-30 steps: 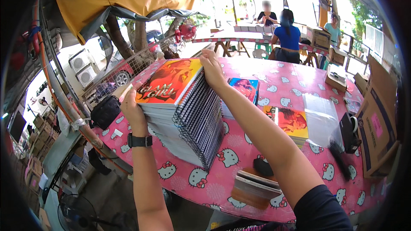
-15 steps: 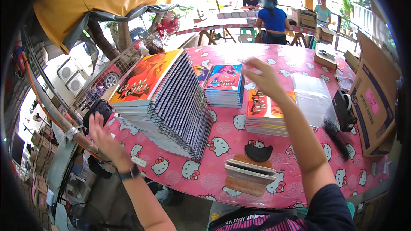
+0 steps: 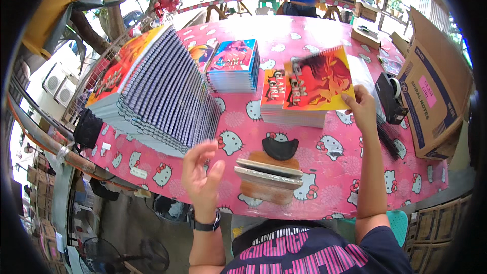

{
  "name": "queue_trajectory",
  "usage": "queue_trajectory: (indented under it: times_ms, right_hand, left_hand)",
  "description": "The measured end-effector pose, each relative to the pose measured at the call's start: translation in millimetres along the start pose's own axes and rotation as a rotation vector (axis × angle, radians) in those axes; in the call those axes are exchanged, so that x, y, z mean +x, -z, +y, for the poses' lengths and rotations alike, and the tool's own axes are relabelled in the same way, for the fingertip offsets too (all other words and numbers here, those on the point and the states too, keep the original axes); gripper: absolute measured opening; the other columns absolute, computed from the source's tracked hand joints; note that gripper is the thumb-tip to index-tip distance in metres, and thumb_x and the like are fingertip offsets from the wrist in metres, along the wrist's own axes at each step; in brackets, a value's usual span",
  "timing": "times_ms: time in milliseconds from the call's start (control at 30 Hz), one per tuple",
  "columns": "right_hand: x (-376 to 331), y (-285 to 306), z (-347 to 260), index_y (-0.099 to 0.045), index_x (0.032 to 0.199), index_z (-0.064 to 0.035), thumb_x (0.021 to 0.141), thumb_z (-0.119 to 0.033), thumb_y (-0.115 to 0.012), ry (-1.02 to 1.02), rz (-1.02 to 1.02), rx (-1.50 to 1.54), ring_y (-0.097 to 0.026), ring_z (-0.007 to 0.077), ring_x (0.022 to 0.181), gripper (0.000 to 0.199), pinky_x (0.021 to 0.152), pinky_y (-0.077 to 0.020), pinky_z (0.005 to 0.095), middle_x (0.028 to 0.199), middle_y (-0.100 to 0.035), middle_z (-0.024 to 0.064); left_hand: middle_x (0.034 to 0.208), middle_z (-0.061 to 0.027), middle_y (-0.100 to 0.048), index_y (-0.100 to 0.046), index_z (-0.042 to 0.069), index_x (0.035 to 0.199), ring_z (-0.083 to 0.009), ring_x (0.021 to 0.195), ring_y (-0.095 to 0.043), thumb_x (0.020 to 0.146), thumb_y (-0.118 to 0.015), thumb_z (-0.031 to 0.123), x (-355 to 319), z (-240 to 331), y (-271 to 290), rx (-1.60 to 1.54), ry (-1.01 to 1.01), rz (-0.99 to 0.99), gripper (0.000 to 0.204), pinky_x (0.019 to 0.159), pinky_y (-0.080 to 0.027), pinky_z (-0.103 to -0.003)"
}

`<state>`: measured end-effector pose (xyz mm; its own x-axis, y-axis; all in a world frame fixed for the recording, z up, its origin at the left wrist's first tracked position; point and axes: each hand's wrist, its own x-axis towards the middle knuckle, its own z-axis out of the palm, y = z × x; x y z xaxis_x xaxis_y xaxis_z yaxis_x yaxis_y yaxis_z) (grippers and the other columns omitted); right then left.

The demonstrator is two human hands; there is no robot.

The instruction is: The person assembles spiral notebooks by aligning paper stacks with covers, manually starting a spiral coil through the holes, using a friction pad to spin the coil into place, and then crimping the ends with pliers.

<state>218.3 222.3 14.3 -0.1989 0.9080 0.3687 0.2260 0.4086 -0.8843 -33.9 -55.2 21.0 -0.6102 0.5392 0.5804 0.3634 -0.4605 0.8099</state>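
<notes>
While the right hand (image 3: 362, 109) pinches it by its near right corner, thumb on top, the red-and-yellow illustrated paper notebook (image 3: 324, 80) is tilted over a low stack of matching red-and-yellow notebooks (image 3: 291, 115); can't tell if the 2 touch. Corner pinch probably keeps the cover and far edge free. Left hand (image 3: 202, 182) holds nothing, fingers apart and loosely curled, palm up off the table, near the tall stack of notebooks with black spiral coils (image 3: 165, 89). Coils there all face the same way, likely for neat piling. Behind: blue-covered notebook stack (image 3: 233, 66). Near edge: brown wooden block with grey strips (image 3: 269, 178), black curved piece (image 3: 280, 147) beside it. Right side: brown cardboard box (image 3: 436, 94), open, likely within reach on purpose. All on a pink cat-print tablecloth (image 3: 335, 170).
</notes>
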Motion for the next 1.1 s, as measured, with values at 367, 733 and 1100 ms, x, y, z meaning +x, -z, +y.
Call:
queue_trajectory:
  times_ms: [367, 733, 1100]
  right_hand:
    - [-159, -30, -26, -0.062, 0.088, -0.0002, 0.075, -0.001, -0.072, 0.298, -0.330, 0.116, -0.063, 0.0184, 0.071, 0.016, 0.064, -0.0494, 0.0278, 0.080, -0.064, 0.0097]
    - [-161, -58, -39, -0.043, 0.124, -0.0021, 0.088, -0.023, -0.064, 0.065, -0.352, 0.637, -0.052, 0.0205, 0.112, 0.047, 0.093, -0.0412, 0.0348, 0.117, -0.055, 0.0127]
    - [-75, 41, 50, -0.065, 0.098, -0.0023, 0.082, -0.011, -0.062, 0.120, 0.063, -0.357, -0.064, 0.0254, 0.082, 0.019, 0.076, -0.0503, 0.0367, 0.090, -0.067, 0.0134]
  left_hand:
    - [0.093, -0.0059, -0.065, -0.058, 0.000, 0.111, -0.0122, 0.083, -0.061, 0.083, -0.068, 0.006, 0, -46, 19, -0.099, 0.229, -0.247, 0.030, 0.076, -0.049, -0.026]
    - [0.104, -0.0099, -0.061, -0.039, 0.001, 0.134, -0.0152, 0.103, -0.055, 0.088, -0.059, 0.019, -16, -71, 14, -0.375, 0.307, -0.136, 0.054, 0.095, -0.038, -0.032]
    - [0.095, -0.0075, -0.061, -0.057, -0.002, 0.107, -0.0102, 0.085, -0.055, 0.090, -0.051, 0.015, -28, -69, -11, -0.289, 0.431, 0.061, 0.025, 0.076, -0.044, -0.023]
